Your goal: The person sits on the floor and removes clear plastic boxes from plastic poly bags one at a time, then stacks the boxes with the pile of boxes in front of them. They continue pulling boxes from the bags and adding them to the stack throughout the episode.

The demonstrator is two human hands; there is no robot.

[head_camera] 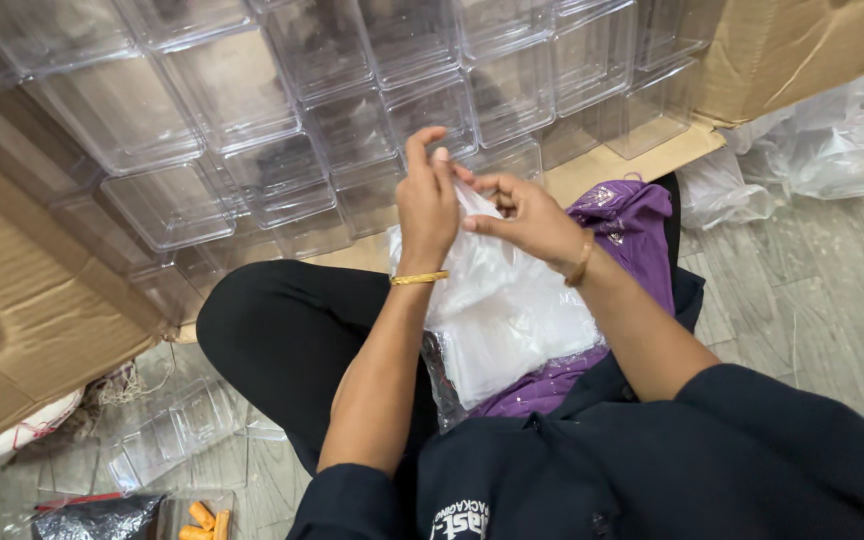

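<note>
Up close, both hands' fingers [439, 165] pinch the plastic bag [502, 300] edge; boxes [352, 110] crowd behind.

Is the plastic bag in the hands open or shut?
Cannot tell: both hands, left and right, pinch the bag at its top, hiding the mouth.

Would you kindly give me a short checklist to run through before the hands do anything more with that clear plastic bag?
1. Left hand pinches the clear plastic bag at its top edge: ok.
2. Right hand grips the same edge: ok.
3. Bag mouth open: cannot tell.
4. Bag supported on the lap over the purple cloth: ok.
5. Clear plastic boxes stacked in the cardboard carton close in front: ok.
6. Anything inside the bag: cannot tell.
</note>
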